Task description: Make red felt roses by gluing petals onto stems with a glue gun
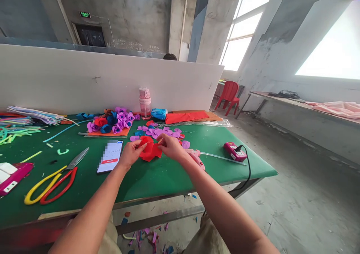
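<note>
A red paper flower (149,149) with broad, open petals is held up between my two hands over the green table. My left hand (131,152) pinches its left petal between thumb and fingers. On the other side, my right hand (169,146) has its thumb and fingers closed at the right petal. Loose purple petals (165,132) lie just behind the flower. A pink glue gun (197,158) rests beside my right forearm, partly hidden by it. Left of my left hand lies a phone (111,156) with its screen lit.
Scissors (60,181) with yellow and red handles lie at the left, near a power strip (15,177). Finished flowers (112,122), a pink bottle (145,103) and red sheets (187,117) line the back. A corded pink socket block (235,151) stands at the right.
</note>
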Motion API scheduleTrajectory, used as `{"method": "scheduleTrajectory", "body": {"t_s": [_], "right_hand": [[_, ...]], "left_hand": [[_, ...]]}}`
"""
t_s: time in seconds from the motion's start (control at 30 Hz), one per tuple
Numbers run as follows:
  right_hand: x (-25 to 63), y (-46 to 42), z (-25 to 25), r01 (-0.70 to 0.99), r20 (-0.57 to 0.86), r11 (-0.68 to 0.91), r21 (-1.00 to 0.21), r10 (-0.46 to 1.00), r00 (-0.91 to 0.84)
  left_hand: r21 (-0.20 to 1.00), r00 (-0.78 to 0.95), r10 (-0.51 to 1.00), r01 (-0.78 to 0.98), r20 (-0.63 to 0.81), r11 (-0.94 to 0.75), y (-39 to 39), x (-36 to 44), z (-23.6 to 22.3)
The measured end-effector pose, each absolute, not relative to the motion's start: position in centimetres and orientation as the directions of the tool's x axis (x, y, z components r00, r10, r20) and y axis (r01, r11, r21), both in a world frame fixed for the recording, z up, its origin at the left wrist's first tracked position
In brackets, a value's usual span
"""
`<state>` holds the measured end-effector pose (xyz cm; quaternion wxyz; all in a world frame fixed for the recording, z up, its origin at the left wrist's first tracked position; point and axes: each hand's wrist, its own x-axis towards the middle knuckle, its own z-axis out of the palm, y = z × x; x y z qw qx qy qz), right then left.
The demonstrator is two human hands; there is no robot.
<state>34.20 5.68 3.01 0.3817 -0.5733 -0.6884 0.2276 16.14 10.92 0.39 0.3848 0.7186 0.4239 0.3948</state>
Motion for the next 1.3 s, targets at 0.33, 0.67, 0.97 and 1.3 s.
{"method": "scheduleTrajectory", "body": {"t_s": [0.33,0.67,0.97,1.3], "right_hand": [[34.4,6.2,5.2,0.575,0.268,0.222,-0.787,0.963,-0.006],[32.1,7.3,3.8,0.600,0.256,0.313,-0.736,0.950,-0.181],[31.2,7.5,0.8,0.219,0.052,0.146,-0.965,0.922,-0.384],[35.0,13.7,0.0,0.474,0.077,0.069,-0.878,0.997,-0.002]], "left_hand": [[0.915,0.325,0.935,0.318,0.141,-0.248,10.6,14.9,1.0],[0.981,0.387,0.919,0.136,0.074,-0.136,9.6,15.4,1.9],[0.995,0.342,0.939,-0.101,0.034,0.000,9.9,14.9,1.5],[0.922,0.234,0.972,-0.383,0.039,0.055,10.7,13.3,1.4]]}}
